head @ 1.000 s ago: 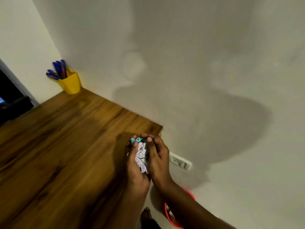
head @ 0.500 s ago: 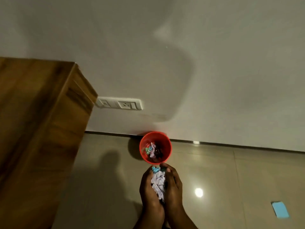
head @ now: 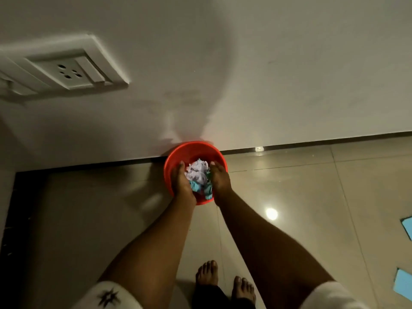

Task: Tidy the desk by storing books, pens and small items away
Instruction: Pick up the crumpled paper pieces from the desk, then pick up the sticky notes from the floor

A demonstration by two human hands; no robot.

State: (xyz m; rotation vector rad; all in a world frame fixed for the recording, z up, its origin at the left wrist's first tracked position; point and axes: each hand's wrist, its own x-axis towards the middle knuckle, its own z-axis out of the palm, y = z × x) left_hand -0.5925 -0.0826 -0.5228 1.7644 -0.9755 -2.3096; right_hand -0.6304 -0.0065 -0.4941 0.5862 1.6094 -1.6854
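**Scraps over the bin**

Both hands reach down into the mouth of the red bin (head: 192, 145), which stands on the tiled floor (head: 289, 197) against the wall (head: 267, 63). The left hand (head: 181, 182) and right hand (head: 219, 179) face each other palm to palm, fingers stretched forward and down rather than curled. The paper wad (head: 198, 173), crumpled white with blue-green bits, sits between them. This looks like a flat two-sided press, which suits a loose bundle that would shed pieces in a one-handed pinch. The picture is dim, so I cannot say whether the palms carry the wad or whether it rests on rubbish lying in the bin.

The hands are low and centred inside the rim, probably so that nothing spills onto the floor when they part. The step in hand seems to be dropping desk litter, and the next move needs only the palms to spread.

A socket (head: 66, 71) is on the wall to the left. Bare feet (head: 207, 273) stand below. Two blue slips (head: 404, 284) lie on the floor at the right, well apart from the bin, and may want collecting too.
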